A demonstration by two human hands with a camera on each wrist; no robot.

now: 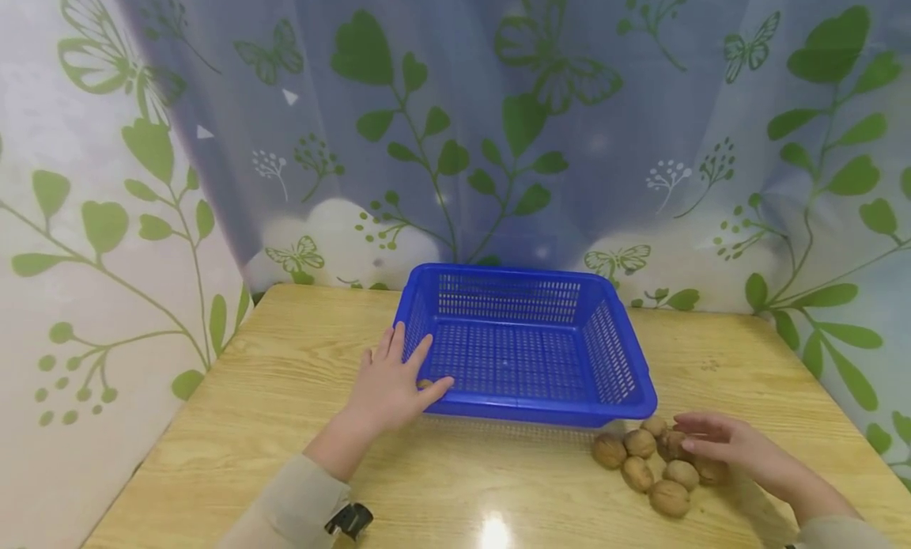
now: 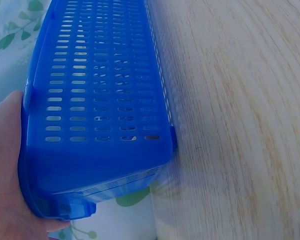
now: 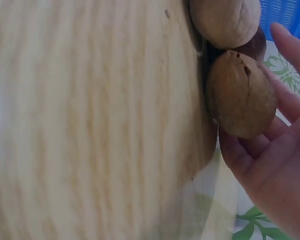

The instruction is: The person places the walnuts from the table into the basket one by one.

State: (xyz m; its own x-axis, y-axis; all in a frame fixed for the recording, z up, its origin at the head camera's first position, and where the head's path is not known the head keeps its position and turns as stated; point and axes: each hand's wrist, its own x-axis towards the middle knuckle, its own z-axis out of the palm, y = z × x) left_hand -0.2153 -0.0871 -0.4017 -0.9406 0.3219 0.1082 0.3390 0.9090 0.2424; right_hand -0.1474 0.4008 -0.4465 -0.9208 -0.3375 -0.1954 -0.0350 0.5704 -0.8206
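Note:
A blue plastic basket (image 1: 512,410) with slotted walls stands upright on the table. My left hand (image 1: 387,387) rests on its front left corner with the fingers spread over the rim. A walnut (image 1: 425,384) shows in the basket beside the left thumb, mostly hidden. In the left wrist view the hand (image 2: 5,165) lies along the basket's rim. Right of the basket's front corner lies a group of several walnuts (image 1: 669,498). At the far side of that group is my right hand (image 1: 740,450). Its loosely bent fingers lie beside a cracked walnut (image 3: 242,95) in the right wrist view, the thumb held apart.
The wooden table (image 1: 285,486) carries the basket and the walnuts. Behind it hangs a curtain (image 1: 455,138) with leaves and butterflies, close to the basket's back rim. Another patterned cloth (image 1: 107,256) hangs along the left side.

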